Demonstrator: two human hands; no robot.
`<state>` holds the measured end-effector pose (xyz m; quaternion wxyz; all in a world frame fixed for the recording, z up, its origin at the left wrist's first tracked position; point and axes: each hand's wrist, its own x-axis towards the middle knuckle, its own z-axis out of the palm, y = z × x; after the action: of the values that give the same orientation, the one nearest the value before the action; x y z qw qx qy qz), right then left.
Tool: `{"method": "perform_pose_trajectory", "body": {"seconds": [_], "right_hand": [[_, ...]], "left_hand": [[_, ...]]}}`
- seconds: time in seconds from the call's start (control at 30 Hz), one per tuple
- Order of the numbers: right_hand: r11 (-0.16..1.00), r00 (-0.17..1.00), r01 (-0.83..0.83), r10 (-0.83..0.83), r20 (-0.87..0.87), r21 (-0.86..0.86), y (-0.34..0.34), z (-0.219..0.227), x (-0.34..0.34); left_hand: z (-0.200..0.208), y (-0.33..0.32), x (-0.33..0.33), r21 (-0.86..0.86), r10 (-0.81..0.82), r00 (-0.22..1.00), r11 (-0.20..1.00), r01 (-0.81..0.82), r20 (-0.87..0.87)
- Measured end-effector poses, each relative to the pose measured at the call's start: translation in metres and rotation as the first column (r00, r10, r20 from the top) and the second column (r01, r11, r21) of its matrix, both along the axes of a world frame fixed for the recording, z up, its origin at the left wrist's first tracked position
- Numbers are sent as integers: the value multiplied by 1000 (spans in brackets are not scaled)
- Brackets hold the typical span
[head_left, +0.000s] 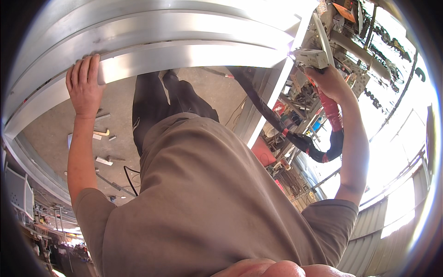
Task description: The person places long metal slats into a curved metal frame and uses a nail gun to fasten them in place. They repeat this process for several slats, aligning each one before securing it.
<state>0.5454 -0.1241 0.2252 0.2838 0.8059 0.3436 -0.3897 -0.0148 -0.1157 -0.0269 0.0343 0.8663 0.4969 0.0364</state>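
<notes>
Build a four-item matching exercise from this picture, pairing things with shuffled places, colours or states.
1. Left hand
2. Right hand
3. Thick hose
4. Shirt

A. Grey-brown
B. Red and black, curving in a loop
C. Laid on a silvery metal strip
D. Gripping a boxy tool

Pairs: 1-C, 2-D, 3-B, 4-A

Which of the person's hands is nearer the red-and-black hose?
Right. The right hand grips the grey tool, close to the red-and-black hose; the left hand is far to the left, on the metal panel.
</notes>
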Motion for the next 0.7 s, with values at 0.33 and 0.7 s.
{"method": "perform_pose_trajectory", "body": {"seconds": [0.33,0.7], "right_hand": [[999,999,-43,43,16,1,7,1,-7],[999,999,29,-28,24,-27,10,4,-6]], "left_hand": [[1,0,0,4,-1,1000,1000,1,9],[1,0,1,3,14,999,1000,-14,38]]}}
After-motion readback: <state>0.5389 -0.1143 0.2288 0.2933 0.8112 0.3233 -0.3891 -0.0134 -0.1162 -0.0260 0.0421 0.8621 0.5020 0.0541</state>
